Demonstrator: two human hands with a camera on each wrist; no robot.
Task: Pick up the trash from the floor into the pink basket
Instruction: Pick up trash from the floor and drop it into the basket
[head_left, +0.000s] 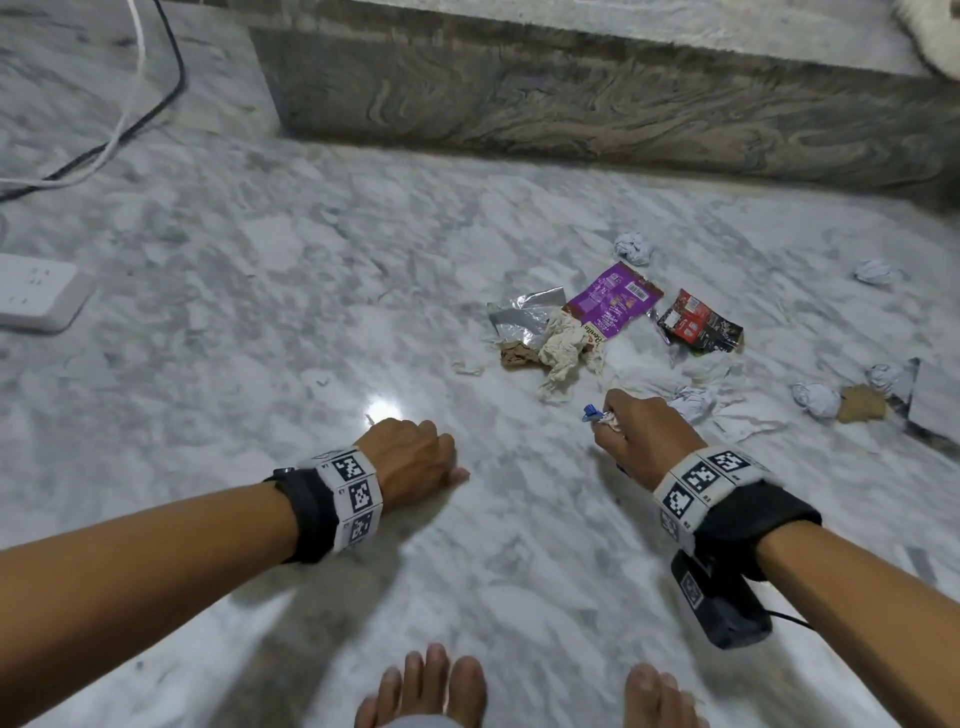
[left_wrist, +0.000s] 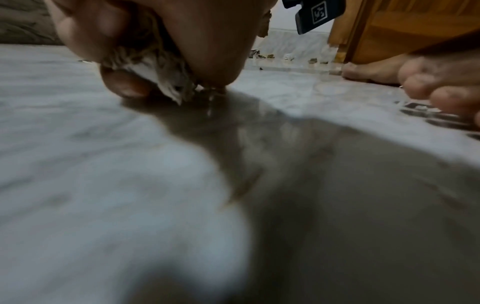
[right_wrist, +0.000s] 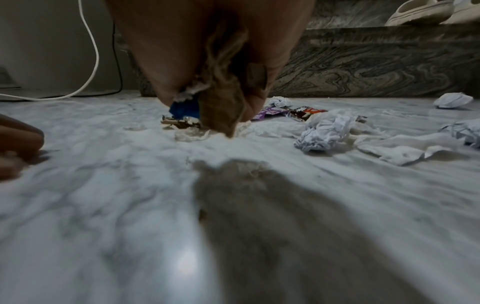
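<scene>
- Marble floor (head_left: 260, 312) fills the head view, with a step along the far side; at far left lie two cables (head_left: 156, 93) and a white power strip (head_left: 36, 296).
- Left hand (head_left: 410, 457) is low at the floor, fingers curled; the left wrist view shows it pinching a crumpled scrap (left_wrist: 158, 74) against the marble.
- Right hand (head_left: 644, 436) hangs just above the floor, closed round a wad (head_left: 605, 418) of white paper with a blue bit poking out.
- Beyond it lies the main litter: foil (head_left: 524, 317), a purple wrapper (head_left: 613, 299), a red wrapper (head_left: 698, 325), tissue (head_left: 563, 351), and paper balls (head_left: 634, 247) scattered out to the right.
- Pink basket is in no view, so I cannot tell where it stands.
- Judged step: gathering handfuls before carrying them off, with most of the litter still down.
- To do it well, I would tuck each held piece deep into the palm before reaching on, take light balls first, and slide a fingertip under flat wrappers, which cling to polished stone.
- Risk: an overfull fist may shed scraps on the way.
</scene>
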